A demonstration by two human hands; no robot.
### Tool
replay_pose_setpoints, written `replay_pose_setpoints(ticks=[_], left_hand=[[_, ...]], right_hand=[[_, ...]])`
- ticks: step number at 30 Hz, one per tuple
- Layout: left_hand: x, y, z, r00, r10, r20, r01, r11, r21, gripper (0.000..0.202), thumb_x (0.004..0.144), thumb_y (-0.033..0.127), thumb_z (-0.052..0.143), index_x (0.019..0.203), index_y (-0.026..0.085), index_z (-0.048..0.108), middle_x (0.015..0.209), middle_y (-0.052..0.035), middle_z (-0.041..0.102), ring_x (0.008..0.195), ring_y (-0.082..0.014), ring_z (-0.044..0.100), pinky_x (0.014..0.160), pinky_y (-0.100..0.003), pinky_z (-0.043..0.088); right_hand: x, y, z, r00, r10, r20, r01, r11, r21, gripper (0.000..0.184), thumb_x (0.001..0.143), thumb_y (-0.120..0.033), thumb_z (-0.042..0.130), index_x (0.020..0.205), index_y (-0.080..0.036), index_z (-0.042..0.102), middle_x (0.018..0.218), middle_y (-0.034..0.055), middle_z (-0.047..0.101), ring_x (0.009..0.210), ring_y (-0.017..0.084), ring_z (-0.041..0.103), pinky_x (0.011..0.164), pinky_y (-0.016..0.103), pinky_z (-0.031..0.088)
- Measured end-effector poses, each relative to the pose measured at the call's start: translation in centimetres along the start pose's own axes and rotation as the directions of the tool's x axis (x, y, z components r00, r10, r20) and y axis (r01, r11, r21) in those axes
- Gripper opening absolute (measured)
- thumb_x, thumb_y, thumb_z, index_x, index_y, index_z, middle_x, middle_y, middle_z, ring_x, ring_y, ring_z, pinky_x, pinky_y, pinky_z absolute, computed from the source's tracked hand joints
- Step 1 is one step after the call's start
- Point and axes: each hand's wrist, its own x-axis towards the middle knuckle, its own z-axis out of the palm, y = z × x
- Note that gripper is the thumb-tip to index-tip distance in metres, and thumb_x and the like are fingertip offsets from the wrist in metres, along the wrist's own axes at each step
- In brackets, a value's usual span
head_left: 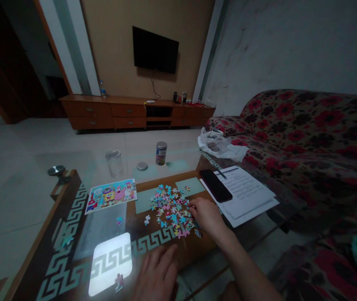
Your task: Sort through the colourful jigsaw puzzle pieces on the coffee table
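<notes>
A loose heap of small jigsaw puzzle pieces point(168, 205), mostly blue, pink and yellow, lies on the glass-topped table point(134, 261). At the heap's right edge is my right hand point(208, 215), its fingers curled and pinched at a puzzle piece point(187, 202); the fingertips partly hide it. My left hand point(158, 274) rests low and flat near the table's front edge, fingers stretched, holding nothing. Left of the heap lies a cartoon picture sheet point(112, 195). A few single pieces lie apart, one near the bright reflection point(119, 282) left of my left hand.
Behind the heap stand a lidded printed tin point(161, 153), a round metal lid point(142, 166) and a clear jar point(113, 163). To the right are a black phone point(216, 186), printed papers point(247, 194) with a pen, and a white plastic bag point(220, 144). A flowered sofa point(316, 129) flanks the table.
</notes>
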Motion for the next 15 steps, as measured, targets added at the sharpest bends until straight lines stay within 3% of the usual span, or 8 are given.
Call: replay_pose_setpoints(ticks=[2,5,11,15], left_hand=[[2.4,0.4,0.1,0.985,-0.011,-0.17,0.058,0.961,0.272,0.04,0.081,-0.001,0.04,0.11,0.016,0.06,0.139,-0.012,0.049,0.121,-0.0355,0.047,0.095,-0.061,0.043],[4.5,1.3,0.0,0.972,0.005,-0.235,0.108,0.878,0.467,0.041,0.079,-0.001,0.042,0.112,0.015,0.059,0.138,-0.0118,0.051,0.116,-0.0326,0.052,0.09,-0.054,0.05],[5.4,0.5,0.7,0.961,-0.022,-0.276,0.18,0.805,0.565,0.043,0.077,-0.003,0.043,0.111,0.016,0.06,0.137,-0.0091,0.054,0.115,-0.0313,0.054,0.088,-0.05,0.053],[4.5,-0.3,1.3,0.96,0.011,-0.279,0.164,0.787,0.595,0.043,0.077,0.0,0.047,0.115,0.017,0.059,0.134,-0.0101,0.056,0.113,-0.0332,0.056,0.084,-0.051,0.055]], right_hand=[[-0.6,0.1,-0.1,1.0,-0.011,0.03,0.011,1.0,-0.002,0.026,0.09,-0.019,0.048,0.093,-0.021,0.073,0.093,0.0086,0.072,0.091,0.022,0.065,0.072,0.027,0.04],[-1.2,0.8,0.0,0.998,-0.031,0.052,0.031,1.0,0.005,0.025,0.088,-0.017,0.05,0.099,-0.021,0.072,0.096,0.0096,0.069,0.091,0.023,0.064,0.072,0.028,0.041],[-1.2,2.8,1.0,0.975,-0.218,-0.036,0.22,0.968,0.122,0.032,0.085,-0.005,0.047,0.098,-0.021,0.071,0.091,0.0074,0.066,0.095,0.022,0.056,0.079,0.03,0.042],[-1.1,2.6,1.9,0.96,-0.273,-0.063,0.28,0.93,0.237,0.049,0.081,0.0,0.042,0.12,-0.023,0.061,0.095,0.0071,0.065,0.091,0.02,0.057,0.078,0.031,0.043]])
